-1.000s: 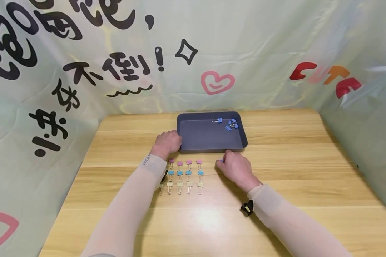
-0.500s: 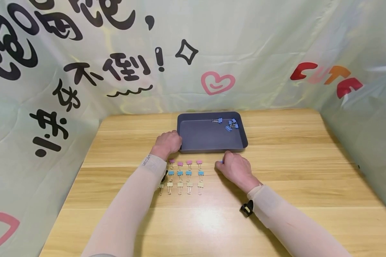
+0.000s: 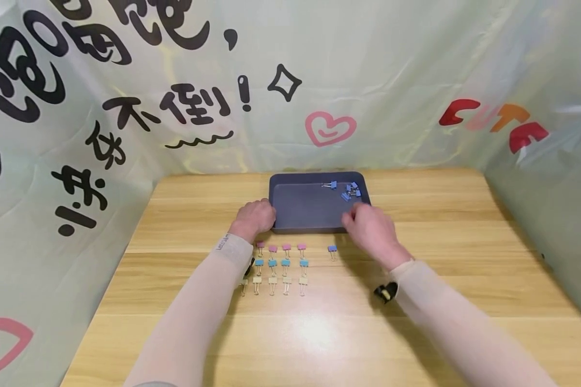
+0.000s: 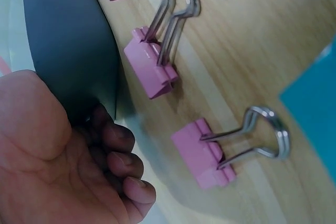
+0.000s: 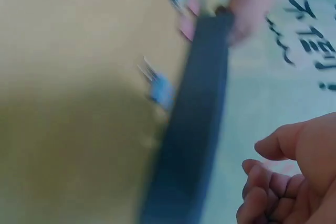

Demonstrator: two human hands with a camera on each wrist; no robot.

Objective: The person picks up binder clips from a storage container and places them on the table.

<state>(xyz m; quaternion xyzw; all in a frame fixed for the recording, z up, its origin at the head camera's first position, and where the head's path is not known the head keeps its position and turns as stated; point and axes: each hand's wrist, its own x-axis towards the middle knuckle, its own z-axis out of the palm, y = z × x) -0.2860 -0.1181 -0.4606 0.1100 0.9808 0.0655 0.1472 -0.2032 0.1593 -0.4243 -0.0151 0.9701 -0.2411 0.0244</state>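
Observation:
My left hand [image 3: 256, 216] grips the left front corner of a dark grey tray [image 3: 304, 210]. In the left wrist view its fingers [image 4: 126, 165] curl at the tray's wall, close to pink binder clips [image 4: 203, 153]. My right hand [image 3: 372, 228] is raised over the tray's right front corner. The right wrist view shows its thumb apart from loosely bent fingers [image 5: 257, 195], with nothing between them. On the table in front of the tray lies one dark blue binder clip [image 3: 332, 249], handles toward me. Several more blue binder clips [image 3: 352, 189] lie in the tray's right back part.
Left of the lone blue clip, binder clips lie in rows: pink [image 3: 287, 248], light blue [image 3: 285, 263] and pale yellow [image 3: 287, 281]. My left forearm covers the rows' left end. A printed curtain [image 3: 397, 80] hangs behind the wooden table [image 3: 440, 226].
My right hand has let go of the dark blue clip and risen away to the tray's right front corner, leaving the clip on the table. The left hand stays at the tray.

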